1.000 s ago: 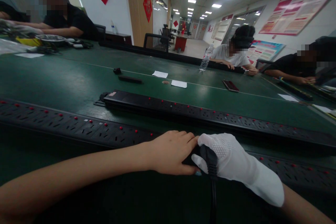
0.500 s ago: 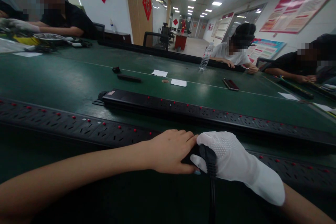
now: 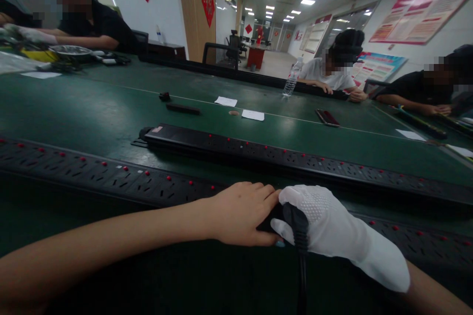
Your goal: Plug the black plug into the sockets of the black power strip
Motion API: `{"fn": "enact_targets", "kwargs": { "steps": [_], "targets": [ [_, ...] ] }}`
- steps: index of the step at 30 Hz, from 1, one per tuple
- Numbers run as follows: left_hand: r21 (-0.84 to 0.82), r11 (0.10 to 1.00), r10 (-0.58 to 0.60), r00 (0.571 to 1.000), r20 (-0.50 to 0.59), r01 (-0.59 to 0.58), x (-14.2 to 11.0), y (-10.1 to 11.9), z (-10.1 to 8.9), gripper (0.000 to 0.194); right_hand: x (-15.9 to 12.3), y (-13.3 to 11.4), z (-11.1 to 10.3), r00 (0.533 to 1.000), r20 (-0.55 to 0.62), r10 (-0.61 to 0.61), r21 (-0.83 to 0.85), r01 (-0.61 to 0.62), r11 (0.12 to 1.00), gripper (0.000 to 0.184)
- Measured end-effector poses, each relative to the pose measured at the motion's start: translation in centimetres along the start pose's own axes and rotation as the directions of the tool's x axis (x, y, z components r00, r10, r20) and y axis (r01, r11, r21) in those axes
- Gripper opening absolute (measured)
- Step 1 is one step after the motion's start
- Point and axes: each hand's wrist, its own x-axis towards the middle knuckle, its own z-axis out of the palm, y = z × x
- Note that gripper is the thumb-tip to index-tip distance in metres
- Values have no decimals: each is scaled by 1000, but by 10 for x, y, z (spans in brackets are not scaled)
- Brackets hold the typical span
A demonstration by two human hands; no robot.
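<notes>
My bare left hand [image 3: 246, 214] is wrapped over the middle of a long black power strip [image 3: 103, 177] with red lights and rows of sockets. Close against it, my right hand [image 3: 318, 216], in a white dotted glove, grips a black power plug [image 3: 295, 219]. The plug's cable [image 3: 302, 275] hangs down towards me. Its front end meets the strip between my two hands, but my fingers hide the pins and the socket there. Beyond lies a second black power strip [image 3: 258, 153], which neither hand touches.
Further back on the green table [image 3: 111, 103] are a small black bar [image 3: 183, 109], paper slips [image 3: 253, 115], a phone [image 3: 327, 117] and a water bottle [image 3: 291, 78]. Several people sit around the far side; one in gloves handles cables near a metal bowl [image 3: 70, 51].
The view has shifted slightly, so the far things sit a little further right. My right hand and the plug appear slightly further right; both grips look the same.
</notes>
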Motion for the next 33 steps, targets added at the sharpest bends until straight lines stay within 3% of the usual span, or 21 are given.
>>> {"fn": "enact_targets", "kwargs": {
  "steps": [9,19,26,33],
  "targets": [
    [7,1000,6,1000,-18,-5,-1,0,1,50,2,-3,-1,1000,-2,21,-96,-21,995,22],
    [7,1000,-2,1000,7,2,1,0,-1,51,1,0,0,1000,-9,-12,-32,11,999,19],
    [20,1000,-2,1000,3,2,0,0,0,52,1,-1,-3,997,72,26,-13,-25,1000,25],
    [20,1000,3,1000,-2,-3,0,0,0,51,-1,0,0,999,28,31,-16,-31,999,24]
  ]
}}
